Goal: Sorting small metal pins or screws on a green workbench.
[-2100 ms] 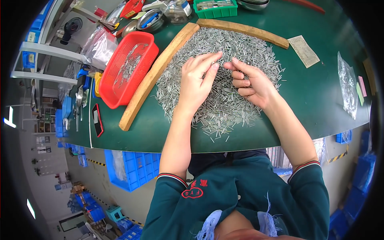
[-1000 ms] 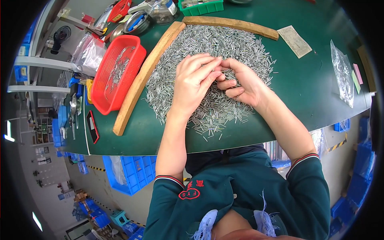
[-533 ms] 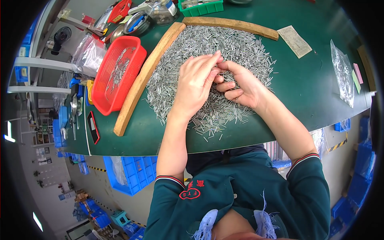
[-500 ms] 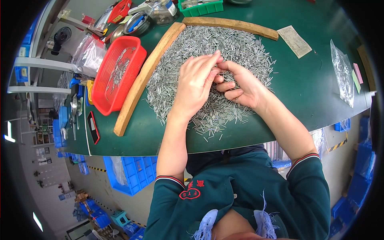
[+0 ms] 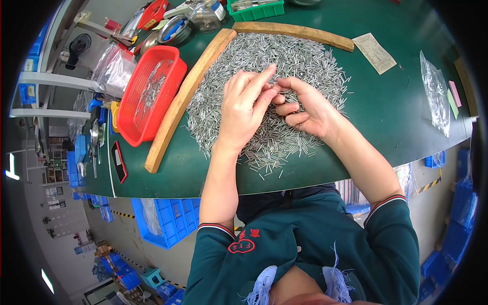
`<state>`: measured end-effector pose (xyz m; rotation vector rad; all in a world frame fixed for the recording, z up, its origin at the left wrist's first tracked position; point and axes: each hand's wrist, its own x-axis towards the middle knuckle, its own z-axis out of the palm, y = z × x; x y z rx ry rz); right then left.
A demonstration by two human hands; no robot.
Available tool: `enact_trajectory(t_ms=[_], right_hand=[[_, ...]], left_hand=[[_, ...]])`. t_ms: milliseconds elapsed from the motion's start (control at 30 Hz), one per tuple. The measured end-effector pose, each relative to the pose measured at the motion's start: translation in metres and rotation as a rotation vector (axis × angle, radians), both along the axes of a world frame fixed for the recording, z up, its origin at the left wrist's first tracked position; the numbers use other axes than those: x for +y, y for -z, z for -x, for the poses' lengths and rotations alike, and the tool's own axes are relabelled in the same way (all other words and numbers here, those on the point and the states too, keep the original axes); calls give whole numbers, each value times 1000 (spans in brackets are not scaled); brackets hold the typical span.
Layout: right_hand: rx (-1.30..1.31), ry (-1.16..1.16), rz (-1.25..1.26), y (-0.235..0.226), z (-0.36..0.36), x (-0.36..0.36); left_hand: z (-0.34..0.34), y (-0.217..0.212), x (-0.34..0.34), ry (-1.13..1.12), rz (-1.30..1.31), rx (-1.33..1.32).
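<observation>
Head view: on the green surface (image 5: 366, 147), a broad heap of short silvery metal pins (image 5: 305, 56), spread back from the near edge, with a few strays just off its fringe. Bounded on the left by a long wooden bar (image 5: 190, 99), and along the far side by a second wooden bar (image 5: 295, 31), end close against end. Over the middle of the heap, the left hand (image 5: 244, 107), partly open, fingers long and slightly bent, with a gap between forefinger tip and thumb tip. Just beside it, the right hand (image 5: 311, 109), half curled, fingertips close to the left thumb. Cannot tell, for overlap and smallness, about any pin held between the fingertips. Toward the surface's left edge, outside the long bar, a red basket (image 5: 140, 138) with more pins inside; near the near left corner, a red-edged phone (image 5: 119, 162). Toward the right edge, a paper slip (image 5: 375, 53) and, farther over, a clear plastic bag (image 5: 434, 94).
</observation>
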<state>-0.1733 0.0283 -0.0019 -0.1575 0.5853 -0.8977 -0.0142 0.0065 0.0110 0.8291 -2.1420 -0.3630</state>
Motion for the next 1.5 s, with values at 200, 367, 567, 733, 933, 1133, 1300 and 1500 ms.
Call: enact_trajectory(t_ms=[200, 367, 567, 733, 933, 1133, 1300, 1500], right_hand=[[8, 10, 13, 2, 0, 0], [25, 24, 34, 2, 0, 1], [109, 1, 182, 1, -1, 3], [-159, -50, 97, 2, 1, 1], [-181, -66, 66, 4, 1, 3], [-198, -59, 44, 7, 6, 3], [-175, -101, 68, -1, 0, 0], [-393, -35, 104, 10, 13, -10]], left_hand=[[-3, 2, -4, 16, 67, 75], [-4, 0, -2, -29, 122, 31], [-1, -1, 0, -75, 47, 73], [0, -1, 1, -36, 21, 123], [1, 2, 4, -23, -60, 191], [7, 3, 4, -13, -82, 196], [-1, 1, 4, 39, -108, 281], [-5, 9, -10, -135, 75, 260]])
